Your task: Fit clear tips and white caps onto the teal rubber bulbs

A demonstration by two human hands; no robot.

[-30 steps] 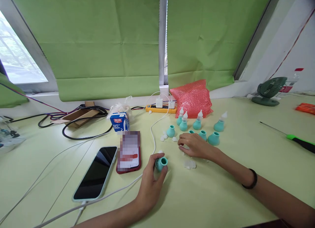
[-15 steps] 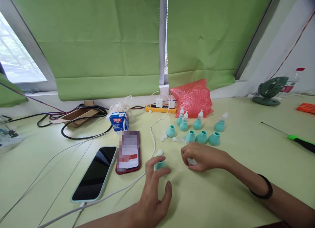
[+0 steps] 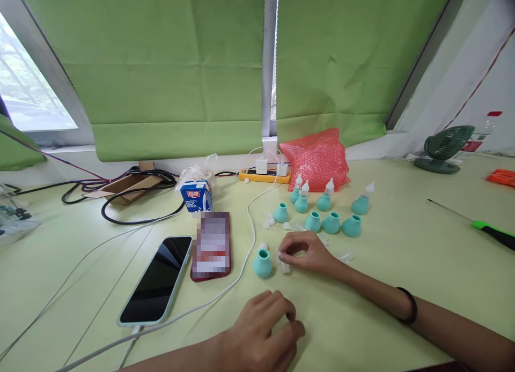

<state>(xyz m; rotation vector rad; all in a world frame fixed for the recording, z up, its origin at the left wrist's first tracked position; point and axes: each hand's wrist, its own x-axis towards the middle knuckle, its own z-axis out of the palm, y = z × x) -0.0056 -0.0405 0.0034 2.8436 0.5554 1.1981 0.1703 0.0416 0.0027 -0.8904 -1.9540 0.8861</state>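
Pinched between the thumb and fingertips of my right hand [image 3: 309,252] is a small translucent plastic piece [image 3: 285,267], held just above the table. Close to its left stands a teal squeeze bulb [image 3: 263,263], upright with an open neck; a small white tip [image 3: 262,247] lies partly hidden behind it. My left hand [image 3: 267,329] hovers nearer to me, its fingers loosely bent and apart, with nothing visible in it. Farther back are several open teal bulbs [image 3: 331,223] and several bulbs with clear, white-tipped tops [image 3: 324,199].
Loose white tips [image 3: 269,222] and clear plastic pieces [image 3: 345,257] lie around the bulbs. At left are two phones [image 3: 156,281], a white cable [image 3: 217,297] and a milk carton [image 3: 196,196]. A pink bubble-wrap bag [image 3: 316,160], power strip [image 3: 263,176], fan [image 3: 444,149] and screwdriver [image 3: 483,227] sit beyond.
My left hand has drawn back from the near bulb toward me, its fingers curling. My right hand has moved left toward that bulb, and clear pieces now show on the table behind it.
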